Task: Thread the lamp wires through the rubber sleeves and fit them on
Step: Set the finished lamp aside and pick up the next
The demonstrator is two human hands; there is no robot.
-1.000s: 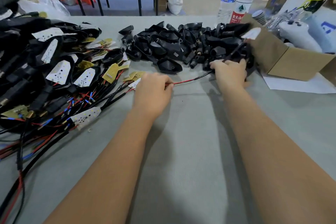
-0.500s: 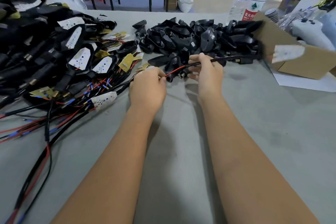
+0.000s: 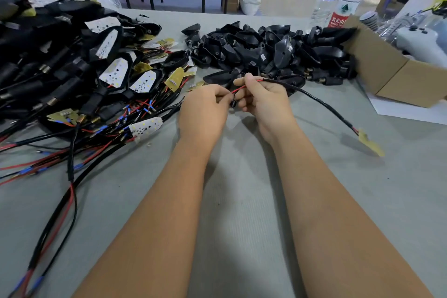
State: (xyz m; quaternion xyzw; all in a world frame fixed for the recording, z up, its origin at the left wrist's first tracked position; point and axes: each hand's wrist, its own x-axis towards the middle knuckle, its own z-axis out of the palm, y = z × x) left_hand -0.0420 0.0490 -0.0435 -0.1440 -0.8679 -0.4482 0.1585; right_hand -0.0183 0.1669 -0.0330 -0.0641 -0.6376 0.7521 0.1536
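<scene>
Both hands meet above grey cloth-covered table (image 3: pixel 242 201): right hand (image 3: pixel 264 101) pinching thin red-and-black lamp wire (image 3: pixel 312 98), left hand (image 3: pixel 205 111) gripping small black rubber sleeve (image 3: pixel 233 103) at its bare red end. Trails right in black sheath, ending in yellow board (image 3: pixel 370 143).

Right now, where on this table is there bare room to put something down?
Bare cloth lies around the forearms, and right of the right hand, between the hanging cable and the cardboard box. It is crowded on the left with the wire pile and behind the hands with black housings.
</scene>
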